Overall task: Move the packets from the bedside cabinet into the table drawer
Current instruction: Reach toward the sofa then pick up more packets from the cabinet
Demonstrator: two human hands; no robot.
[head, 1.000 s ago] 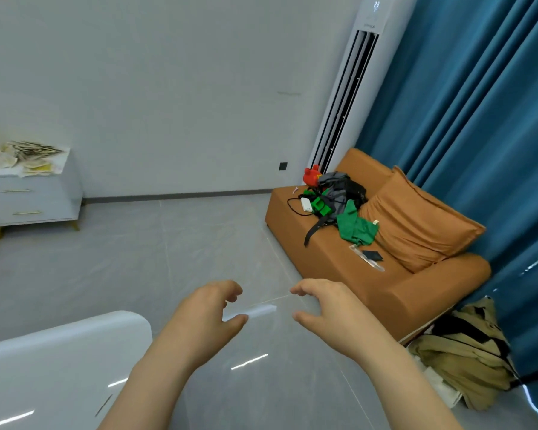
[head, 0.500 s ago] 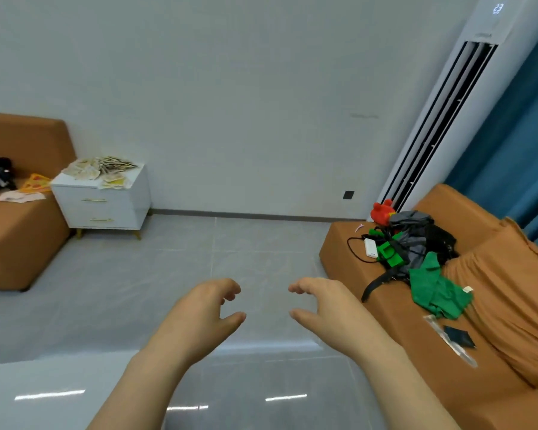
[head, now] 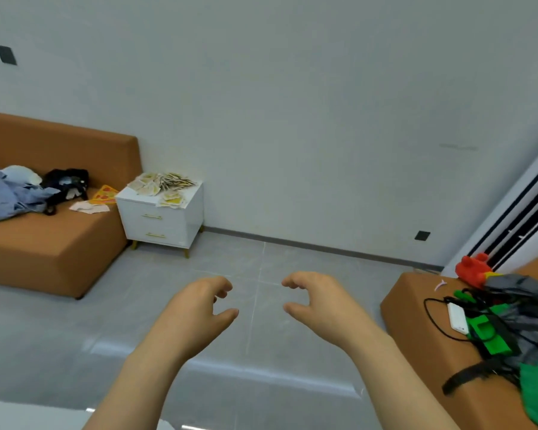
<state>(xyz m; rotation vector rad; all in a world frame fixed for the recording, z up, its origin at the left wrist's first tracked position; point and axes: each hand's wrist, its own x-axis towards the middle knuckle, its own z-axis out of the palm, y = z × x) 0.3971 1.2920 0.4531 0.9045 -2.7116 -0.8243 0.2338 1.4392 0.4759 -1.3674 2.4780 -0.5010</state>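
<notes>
A heap of pale yellow and white packets (head: pixel 162 186) lies on top of a white two-drawer bedside cabinet (head: pixel 165 223) against the far wall, left of centre. My left hand (head: pixel 196 315) and my right hand (head: pixel 320 305) hover side by side over the grey floor in the foreground, far from the cabinet. Both have loosely curled fingers and hold nothing. The table drawer is not in view.
An orange sofa (head: pixel 50 240) with clothes stands left of the cabinet. Another orange sofa (head: pixel 416 321) at the right carries a bag, green cloth, a white device and a red toy (head: pixel 472 268). A white surface edge (head: pixel 19 414) shows bottom left. Grey tiled floor (head: pixel 261 352) lies between.
The view has swung left: the cabinet moved from the far left edge toward the centre and the right sofa slid toward the right edge. Both hands keep the same pose.
</notes>
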